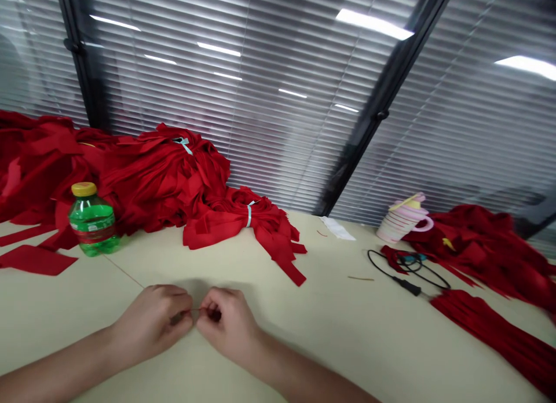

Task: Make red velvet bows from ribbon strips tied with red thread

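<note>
My left hand and my right hand rest close together on the pale table, both with fingers pinched closed. A thin thread or wire runs between the two pinches; it is too fine to name with certainty. A thin line also runs across the table from my left hand toward the green bottle. A tied bundle of red fabric strips lies just beyond my hands.
A large heap of red fabric fills the back left. More red fabric lies at the right, with a black cable and a pink-and-white cup. Window blinds stand behind the table.
</note>
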`<state>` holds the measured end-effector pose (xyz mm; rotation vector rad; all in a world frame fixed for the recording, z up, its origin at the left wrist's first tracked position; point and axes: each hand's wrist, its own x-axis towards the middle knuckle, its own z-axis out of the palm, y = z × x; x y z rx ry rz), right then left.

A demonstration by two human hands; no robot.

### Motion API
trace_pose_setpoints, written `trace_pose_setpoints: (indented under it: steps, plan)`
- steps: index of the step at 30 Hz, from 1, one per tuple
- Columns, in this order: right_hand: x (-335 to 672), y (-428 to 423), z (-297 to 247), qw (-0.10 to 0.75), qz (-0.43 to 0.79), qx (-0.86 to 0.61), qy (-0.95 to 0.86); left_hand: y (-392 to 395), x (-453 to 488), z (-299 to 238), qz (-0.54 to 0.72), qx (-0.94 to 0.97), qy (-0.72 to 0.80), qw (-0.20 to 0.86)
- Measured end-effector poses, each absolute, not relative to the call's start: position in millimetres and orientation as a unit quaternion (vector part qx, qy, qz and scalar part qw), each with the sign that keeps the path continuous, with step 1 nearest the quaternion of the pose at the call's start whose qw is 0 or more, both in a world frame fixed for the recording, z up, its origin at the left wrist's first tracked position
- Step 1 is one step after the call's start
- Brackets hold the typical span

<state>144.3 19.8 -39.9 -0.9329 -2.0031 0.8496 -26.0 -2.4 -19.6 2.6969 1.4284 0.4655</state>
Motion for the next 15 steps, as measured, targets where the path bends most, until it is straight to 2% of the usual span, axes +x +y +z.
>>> trace_pose_setpoints:
  steps: [9, 15]
  plan:
    - [150.1, 28.5, -33.5, 0.409, 0.480, -0.379, -0.677, -1.1, -28.7, -13.4, 0.149, 0.860, 0.488, 0.014]
    - [154.6, 33.0, -27.9, 0.427, 0.537, -0.399, -0.608, -1.3, -29.3, -9.7, 0.159, 0.854, 0.495, 0.018]
